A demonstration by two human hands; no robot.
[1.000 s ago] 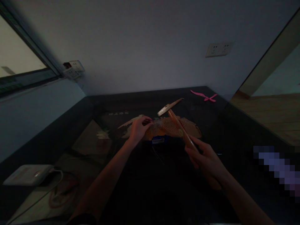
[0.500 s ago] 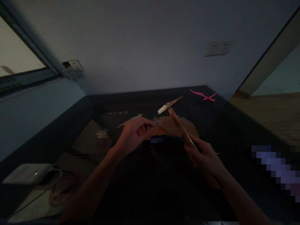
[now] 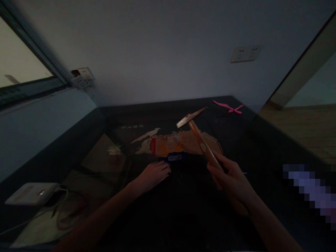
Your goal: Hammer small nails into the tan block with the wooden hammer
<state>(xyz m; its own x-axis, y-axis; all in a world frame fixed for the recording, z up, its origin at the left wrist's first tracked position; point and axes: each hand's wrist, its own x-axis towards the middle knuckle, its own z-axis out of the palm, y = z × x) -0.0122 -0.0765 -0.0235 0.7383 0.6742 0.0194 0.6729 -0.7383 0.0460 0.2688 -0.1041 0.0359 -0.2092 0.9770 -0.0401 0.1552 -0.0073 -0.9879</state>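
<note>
My right hand (image 3: 231, 183) grips the wooden handle of a hammer (image 3: 200, 138), whose metal head is raised over an orange perforated piece (image 3: 181, 144) lying on the dark table (image 3: 162, 210). A small blue block (image 3: 175, 157) sits under that piece's near edge. My left hand (image 3: 153, 173) rests low on the table just in front of the blue block, fingers pointing right toward some thin dark pins that are hard to make out. Whether it pinches one of them is unclear in the dim light.
A pink ribbon (image 3: 229, 107) lies at the table's far right corner. A white device with a cable (image 3: 30, 193) sits at the left. Wall sockets (image 3: 244, 54) are on the back wall, a window (image 3: 18, 66) at left. A pixelated patch is at the right.
My left hand has let go of the orange piece's left end and dropped toward me onto the table in front of it. The hammer stays raised, nearly unmoved.
</note>
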